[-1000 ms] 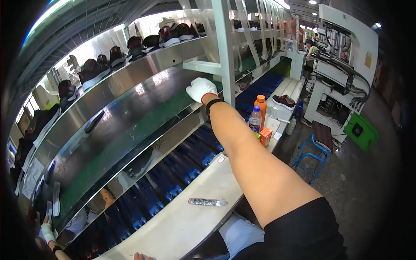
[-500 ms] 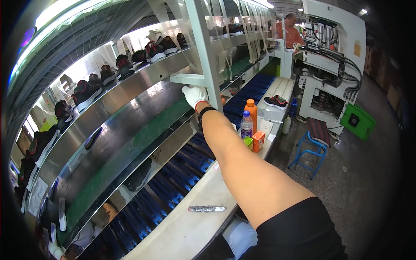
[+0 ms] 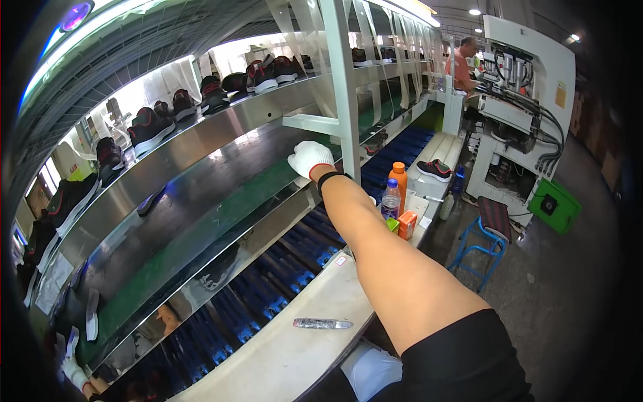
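My right hand (image 3: 311, 159), in a white knit glove, reaches out over the far part of the green-edged conveyor belt (image 3: 221, 213), beside a pale green post (image 3: 343, 94). Its fingers curl under and away from view, so whatever they hold is hidden. Low at the left rim, my gloved left hand (image 3: 74, 372) is closed at the lower end of a pale shoe sole (image 3: 72, 342). Another light sole (image 3: 92, 315) lies on the belt close by. Farther along the belt rests a dark sole (image 3: 151, 199).
Black-and-red shoes (image 3: 149, 127) line the upper shelf. Below the belt run blue rollers (image 3: 268, 295) and a white ledge with a silvery wrapped tool (image 3: 323, 323). Bottles (image 3: 398, 179), small cartons (image 3: 406, 224) and a shoe (image 3: 434, 170) stand farther right, with a stool (image 3: 485, 231), machine and person beyond.
The view has shifted slightly, so most things sit a little farther right or lower. My right hand stays near the post. My left hand and the sole show slightly higher at the left rim.
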`<action>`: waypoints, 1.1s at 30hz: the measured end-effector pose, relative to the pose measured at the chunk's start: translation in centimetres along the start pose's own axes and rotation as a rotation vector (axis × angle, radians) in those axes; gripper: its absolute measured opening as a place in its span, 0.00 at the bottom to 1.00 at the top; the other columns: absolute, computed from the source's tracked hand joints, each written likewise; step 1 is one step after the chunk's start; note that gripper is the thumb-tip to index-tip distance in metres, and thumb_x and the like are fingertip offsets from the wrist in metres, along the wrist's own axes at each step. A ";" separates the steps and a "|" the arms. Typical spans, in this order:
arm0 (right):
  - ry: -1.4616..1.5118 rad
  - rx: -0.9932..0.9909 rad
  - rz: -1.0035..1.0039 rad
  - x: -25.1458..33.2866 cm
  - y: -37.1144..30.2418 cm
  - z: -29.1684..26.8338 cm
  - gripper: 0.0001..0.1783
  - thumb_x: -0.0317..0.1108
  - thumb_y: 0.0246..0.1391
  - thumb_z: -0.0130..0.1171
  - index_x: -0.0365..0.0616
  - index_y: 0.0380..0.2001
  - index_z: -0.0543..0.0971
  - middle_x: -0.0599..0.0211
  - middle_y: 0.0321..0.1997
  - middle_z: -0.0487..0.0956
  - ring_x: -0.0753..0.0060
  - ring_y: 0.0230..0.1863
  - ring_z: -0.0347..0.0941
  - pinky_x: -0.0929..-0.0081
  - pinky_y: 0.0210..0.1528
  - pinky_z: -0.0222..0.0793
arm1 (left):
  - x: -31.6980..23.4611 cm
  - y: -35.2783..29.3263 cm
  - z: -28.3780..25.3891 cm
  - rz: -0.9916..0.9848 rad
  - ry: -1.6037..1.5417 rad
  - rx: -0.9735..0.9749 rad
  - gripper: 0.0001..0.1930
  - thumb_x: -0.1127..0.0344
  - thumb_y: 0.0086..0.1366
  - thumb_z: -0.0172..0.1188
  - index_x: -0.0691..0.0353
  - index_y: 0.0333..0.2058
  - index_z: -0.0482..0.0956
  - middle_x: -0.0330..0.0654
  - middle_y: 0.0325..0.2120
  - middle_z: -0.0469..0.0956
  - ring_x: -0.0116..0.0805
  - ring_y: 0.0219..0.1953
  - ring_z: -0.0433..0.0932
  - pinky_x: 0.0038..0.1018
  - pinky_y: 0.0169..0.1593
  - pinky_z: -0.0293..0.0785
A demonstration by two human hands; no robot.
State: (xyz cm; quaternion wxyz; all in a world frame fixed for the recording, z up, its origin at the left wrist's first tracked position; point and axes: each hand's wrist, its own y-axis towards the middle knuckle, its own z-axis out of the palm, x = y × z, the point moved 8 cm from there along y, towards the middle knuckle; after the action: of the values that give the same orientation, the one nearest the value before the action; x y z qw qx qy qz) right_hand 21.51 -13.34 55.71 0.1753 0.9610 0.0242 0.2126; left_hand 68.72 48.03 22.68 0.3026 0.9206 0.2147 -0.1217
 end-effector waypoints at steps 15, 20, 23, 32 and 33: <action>-0.089 0.034 -0.035 0.7 0.5 1.1 0.23 0.47 0.62 0.60 0.42 0.46 0.92 0.45 0.51 0.90 0.42 0.56 0.87 0.48 0.60 0.83 | 0.2 0.3 -0.6 0.049 -0.013 -0.007 0.19 0.64 0.73 0.63 0.76 0.53 0.86 0.66 0.54 0.86 0.67 0.59 0.83 0.52 0.70 0.76; -0.100 0.012 -0.057 1.1 0.3 0.7 0.22 0.48 0.62 0.59 0.45 0.45 0.92 0.46 0.52 0.89 0.43 0.56 0.87 0.49 0.61 0.82 | 0.5 0.1 -1.0 0.006 0.002 0.016 0.19 0.64 0.74 0.64 0.76 0.52 0.86 0.66 0.54 0.86 0.67 0.59 0.83 0.52 0.69 0.76; -0.075 -0.006 -0.063 0.4 0.6 0.5 0.23 0.49 0.63 0.58 0.46 0.47 0.92 0.51 0.54 0.89 0.44 0.58 0.86 0.49 0.63 0.81 | -0.4 0.7 -0.9 0.009 0.006 0.014 0.18 0.64 0.74 0.64 0.76 0.52 0.86 0.66 0.55 0.86 0.67 0.59 0.83 0.52 0.70 0.75; 0.088 -0.160 -0.103 -0.4 0.4 -0.5 0.25 0.51 0.64 0.54 0.46 0.46 0.91 0.50 0.55 0.88 0.42 0.59 0.83 0.49 0.65 0.79 | -0.8 0.6 -1.5 -0.055 -0.023 0.024 0.19 0.63 0.74 0.64 0.74 0.54 0.87 0.64 0.57 0.85 0.65 0.62 0.82 0.51 0.72 0.73; 0.067 -0.144 -0.118 -0.3 0.6 -0.3 0.24 0.52 0.63 0.56 0.45 0.44 0.91 0.48 0.54 0.88 0.41 0.59 0.83 0.49 0.65 0.78 | -0.7 0.6 -1.2 -0.060 -0.020 0.028 0.19 0.63 0.74 0.64 0.74 0.54 0.87 0.64 0.57 0.85 0.65 0.62 0.82 0.51 0.72 0.73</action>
State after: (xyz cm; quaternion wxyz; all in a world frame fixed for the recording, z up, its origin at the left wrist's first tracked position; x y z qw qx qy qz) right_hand 21.11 -13.82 56.08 0.2550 0.9352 0.0714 0.2350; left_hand 68.48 48.14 24.20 0.2882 0.9166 0.2374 -0.1429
